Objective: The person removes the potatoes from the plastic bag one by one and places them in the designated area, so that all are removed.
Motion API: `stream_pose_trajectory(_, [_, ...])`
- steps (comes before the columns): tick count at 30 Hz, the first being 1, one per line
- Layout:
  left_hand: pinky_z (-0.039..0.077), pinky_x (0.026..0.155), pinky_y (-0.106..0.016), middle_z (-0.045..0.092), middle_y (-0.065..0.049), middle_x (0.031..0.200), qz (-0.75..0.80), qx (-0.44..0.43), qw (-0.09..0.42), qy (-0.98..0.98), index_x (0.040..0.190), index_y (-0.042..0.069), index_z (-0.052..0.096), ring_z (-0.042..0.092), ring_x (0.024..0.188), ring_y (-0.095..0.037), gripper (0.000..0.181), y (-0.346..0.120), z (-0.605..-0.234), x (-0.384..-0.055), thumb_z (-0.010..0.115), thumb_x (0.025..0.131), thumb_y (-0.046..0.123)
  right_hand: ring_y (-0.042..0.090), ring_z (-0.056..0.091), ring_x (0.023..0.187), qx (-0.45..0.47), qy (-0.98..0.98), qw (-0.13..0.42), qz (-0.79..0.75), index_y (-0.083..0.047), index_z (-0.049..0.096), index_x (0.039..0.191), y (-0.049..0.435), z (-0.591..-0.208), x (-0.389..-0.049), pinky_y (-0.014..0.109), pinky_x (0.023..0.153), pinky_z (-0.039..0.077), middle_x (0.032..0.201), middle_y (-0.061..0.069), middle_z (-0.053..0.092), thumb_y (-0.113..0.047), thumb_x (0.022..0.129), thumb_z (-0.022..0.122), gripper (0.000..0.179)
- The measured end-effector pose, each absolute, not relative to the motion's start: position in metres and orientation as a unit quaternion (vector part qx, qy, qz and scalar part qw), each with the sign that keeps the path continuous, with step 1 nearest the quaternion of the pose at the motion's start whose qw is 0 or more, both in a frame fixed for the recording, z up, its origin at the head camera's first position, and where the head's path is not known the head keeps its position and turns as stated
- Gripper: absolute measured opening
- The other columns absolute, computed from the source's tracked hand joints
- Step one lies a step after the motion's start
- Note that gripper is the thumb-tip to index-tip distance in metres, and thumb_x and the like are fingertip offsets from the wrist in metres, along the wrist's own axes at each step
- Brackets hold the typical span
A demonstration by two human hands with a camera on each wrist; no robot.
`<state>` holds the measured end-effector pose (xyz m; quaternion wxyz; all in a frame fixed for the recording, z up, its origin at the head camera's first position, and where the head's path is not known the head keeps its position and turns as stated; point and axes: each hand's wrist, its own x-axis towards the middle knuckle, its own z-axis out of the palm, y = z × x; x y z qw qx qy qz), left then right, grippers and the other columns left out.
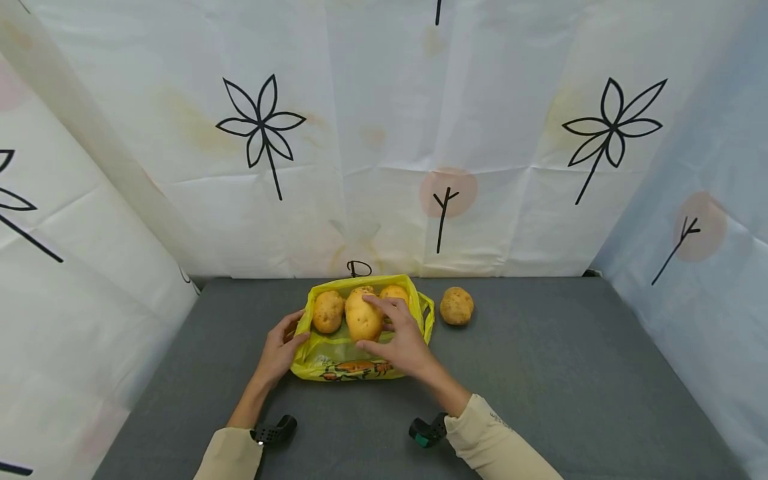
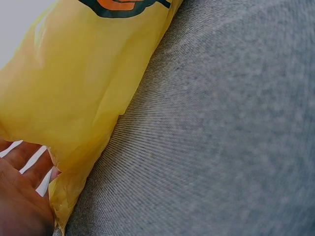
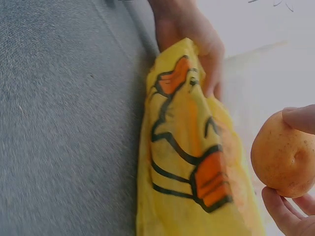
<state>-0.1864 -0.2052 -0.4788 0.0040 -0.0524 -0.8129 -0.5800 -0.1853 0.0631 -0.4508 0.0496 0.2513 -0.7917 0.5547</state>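
A yellow plastic bag point(image 1: 309, 365) with black and orange printing lies on the table, its mouth spread wide. My left hand point(image 1: 279, 350) holds the bag's left edge; in the left wrist view some fingers pass behind the plastic. Over the opening, my right hand point(image 1: 406, 340) pinches a potato point(image 1: 363, 324) between thumb and fingers. The right wrist view shows this potato point(image 3: 281, 157) raised beside the bag's printed side. Inside the bag sit one potato point(image 1: 328, 312) at the left and another potato point(image 1: 395, 293) at the back right, partly hidden by my right hand.
On the grey table point(image 1: 528, 360), one potato point(image 1: 457, 306) lies just right of the bag. The bag's handle loop point(image 1: 429, 313) sticks out toward it. A white patterned cloth point(image 1: 372, 147) hangs behind the table and along both sides.
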Motion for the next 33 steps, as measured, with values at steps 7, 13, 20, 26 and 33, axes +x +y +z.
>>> stream_pose_trajectory(7, [0.035, 0.111, -0.057, 0.04, -0.025, 0.154, -0.582, -0.054, 0.009, -0.811, 0.152, 0.0, 0.04, 0.037, 0.143, -0.042, 0.051, -0.215, -0.508, -0.2, 0.056, 0.104, 0.005, 0.036, 0.053, 0.117, 0.232, -0.79, 0.059, 0.565, -0.017, 0.052, 0.15, 0.08, -0.442, -0.184, 0.056, 0.093, 0.052, 0.134, 0.018, 0.045, -0.013, 0.083, 0.086, 0.074])
stream_pose_trajectory(13, [0.037, 0.109, -0.057, 0.042, -0.022, 0.153, -0.579, -0.052, 0.014, -0.814, 0.152, 0.002, 0.042, 0.04, 0.141, -0.04, 0.051, -0.217, -0.512, -0.201, 0.057, 0.104, 0.008, 0.041, 0.054, 0.116, 0.215, -0.784, 0.058, 0.58, -0.016, 0.052, 0.15, 0.095, -0.437, -0.183, 0.055, 0.094, 0.052, 0.136, 0.021, 0.043, -0.011, 0.084, 0.085, 0.073])
stream_pose_trajectory(20, [0.038, 0.108, -0.057, 0.041, -0.022, 0.154, -0.575, -0.052, 0.011, -0.817, 0.153, 0.002, 0.041, 0.04, 0.141, -0.04, 0.051, -0.217, -0.511, -0.201, 0.056, 0.104, 0.007, 0.042, 0.052, 0.118, 0.197, -0.781, 0.04, 0.591, -0.015, 0.048, 0.152, 0.113, -0.435, -0.183, 0.052, 0.097, 0.051, 0.14, 0.021, 0.04, -0.009, 0.085, 0.083, 0.076])
stream_pose_trajectory(26, [0.037, 0.109, -0.059, 0.04, -0.023, 0.154, -0.577, -0.056, 0.014, -0.815, 0.152, 0.001, 0.041, 0.039, 0.141, -0.041, 0.051, -0.217, -0.512, -0.202, 0.056, 0.104, 0.007, 0.043, 0.052, 0.12, 0.196, -0.782, 0.042, 0.59, -0.013, 0.046, 0.153, 0.128, -0.434, -0.183, 0.055, 0.097, 0.05, 0.142, 0.022, 0.04, -0.008, 0.085, 0.083, 0.078])
stream_pose_trajectory(33, [0.034, 0.112, -0.059, 0.042, -0.023, 0.153, -0.575, -0.06, 0.018, -0.815, 0.152, 0.001, 0.041, 0.038, 0.142, -0.04, 0.051, -0.217, -0.513, -0.202, 0.056, 0.103, 0.006, 0.043, 0.056, 0.121, 0.196, -0.785, 0.053, 0.586, -0.012, 0.047, 0.152, 0.15, -0.44, -0.188, 0.055, 0.095, 0.051, 0.145, 0.02, 0.041, -0.005, 0.086, 0.082, 0.076])
